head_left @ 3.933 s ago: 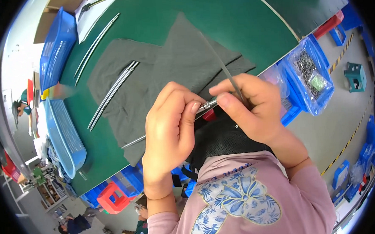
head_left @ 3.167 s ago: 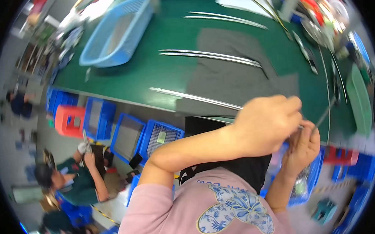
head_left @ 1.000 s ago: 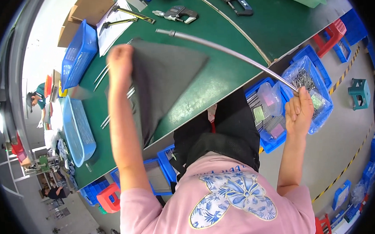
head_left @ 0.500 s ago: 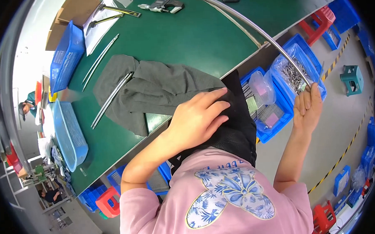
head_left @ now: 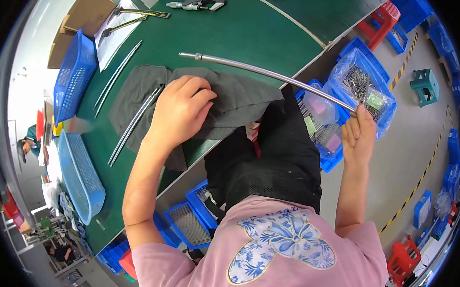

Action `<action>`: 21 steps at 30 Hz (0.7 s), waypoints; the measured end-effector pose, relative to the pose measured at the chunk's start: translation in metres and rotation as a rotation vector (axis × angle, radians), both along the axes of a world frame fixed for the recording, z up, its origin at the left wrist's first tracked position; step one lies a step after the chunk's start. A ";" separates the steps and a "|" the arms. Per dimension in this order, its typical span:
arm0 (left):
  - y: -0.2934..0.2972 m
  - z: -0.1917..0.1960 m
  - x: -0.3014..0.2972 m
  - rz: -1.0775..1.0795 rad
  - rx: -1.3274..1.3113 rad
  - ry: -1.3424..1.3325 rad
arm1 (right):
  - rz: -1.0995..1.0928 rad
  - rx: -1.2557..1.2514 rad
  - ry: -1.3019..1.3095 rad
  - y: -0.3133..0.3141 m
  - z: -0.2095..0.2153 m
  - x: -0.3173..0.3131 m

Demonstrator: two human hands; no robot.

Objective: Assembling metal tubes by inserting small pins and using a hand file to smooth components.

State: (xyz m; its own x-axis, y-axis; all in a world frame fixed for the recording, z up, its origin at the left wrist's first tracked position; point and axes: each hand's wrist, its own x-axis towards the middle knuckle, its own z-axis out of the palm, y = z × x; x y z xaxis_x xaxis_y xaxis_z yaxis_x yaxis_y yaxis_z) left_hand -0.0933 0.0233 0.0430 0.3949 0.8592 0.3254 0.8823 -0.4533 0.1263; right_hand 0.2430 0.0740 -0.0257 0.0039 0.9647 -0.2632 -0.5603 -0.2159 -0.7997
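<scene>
My right hand (head_left: 358, 133) is closed on the near end of a long, slim metal rod (head_left: 275, 74). The rod slants up and left across the bench edge, and its stepped, narrower far tip is above the green tabletop. My left hand (head_left: 183, 107) lies over a dark grey cloth (head_left: 240, 94), palm down, fingers bent but apart, with no rod in it. Just left of that hand, a few thin metal rods (head_left: 132, 128) rest partly on the cloth. Another pair of rods (head_left: 116, 76) lies on the bench farther left.
Two blue baskets (head_left: 82, 173) line the bench's left side. Calipers (head_left: 127, 22) and a micrometer (head_left: 197, 2) lie at the back. Right of my lap are blue bins (head_left: 387, 103) with bagged metal parts. A red stool (head_left: 381, 24) and a green stool (head_left: 425, 87) stand beyond.
My left hand has moved left and farther onto the cloth. The rod in my right hand has swung down and left, its far tip coming into view above the bench.
</scene>
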 end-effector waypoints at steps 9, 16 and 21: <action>0.008 0.011 -0.008 -0.003 -0.170 -0.179 | -0.037 0.007 0.026 0.002 -0.007 0.010; 0.085 -0.015 -0.017 0.437 0.308 -0.197 | -0.033 0.012 0.045 0.003 -0.009 0.007; 0.039 -0.015 0.004 0.113 0.313 -0.271 | -0.067 -0.028 0.042 -0.003 -0.005 0.010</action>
State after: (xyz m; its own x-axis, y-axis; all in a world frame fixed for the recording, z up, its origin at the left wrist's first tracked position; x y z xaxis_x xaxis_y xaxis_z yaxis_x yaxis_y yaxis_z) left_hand -0.0895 0.0622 0.0276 0.1685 0.7352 0.6566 0.8822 -0.4096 0.2322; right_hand 0.2531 0.0706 -0.0304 0.0569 0.9548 -0.2918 -0.6073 -0.1989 -0.7692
